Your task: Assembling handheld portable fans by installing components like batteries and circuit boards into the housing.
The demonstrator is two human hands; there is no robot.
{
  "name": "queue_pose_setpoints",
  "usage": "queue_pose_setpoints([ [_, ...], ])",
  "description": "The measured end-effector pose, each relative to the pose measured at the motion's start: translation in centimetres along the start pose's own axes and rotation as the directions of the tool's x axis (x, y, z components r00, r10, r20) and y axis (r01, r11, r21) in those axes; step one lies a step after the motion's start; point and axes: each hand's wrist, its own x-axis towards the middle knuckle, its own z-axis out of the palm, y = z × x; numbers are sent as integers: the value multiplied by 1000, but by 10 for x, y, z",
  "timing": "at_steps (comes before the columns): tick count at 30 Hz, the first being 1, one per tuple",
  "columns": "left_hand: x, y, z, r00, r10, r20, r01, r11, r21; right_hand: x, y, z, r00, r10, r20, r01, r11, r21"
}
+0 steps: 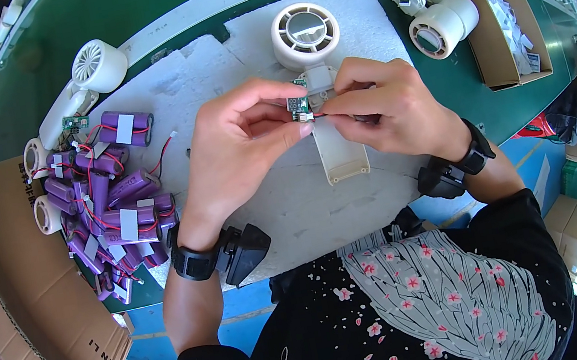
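Note:
Between the thumb and fingers of my left hand is a small green circuit board with a white connector at its lower end. My right hand pinches a thin wire lead right at that connector; whether its plug is seated I cannot tell. Beneath both hands lies a white handheld fan, its round grille head pointing away from me. Its opened handle shell stretches toward me, partly covered by my right hand.
Purple battery packs with red and black wires are heaped at the left, beside a cardboard box. Other white fans lie at far left and far right. A carton of white parts stands at right. A grey foam sheet covers the table's middle.

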Motion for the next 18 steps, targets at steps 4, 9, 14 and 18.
queue_pose_setpoints([
  [4,0,1,-1,1000,1,-1,-1,1000,4,0,1,-1,1000,2,17,-2,1000,-1],
  [9,0,1,-2,1000,-1,-3,1,1000,11,0,2,-1,1000,-1,8,0,1000,17],
  [14,0,-1,-1,999,36,4,-36,999,20,1,2,0,1000,-18,6,17,999,35],
  [18,0,-2,0,998,64,-13,-63,998,27,1,2,0,1000,-14,5,14,999,42],
])
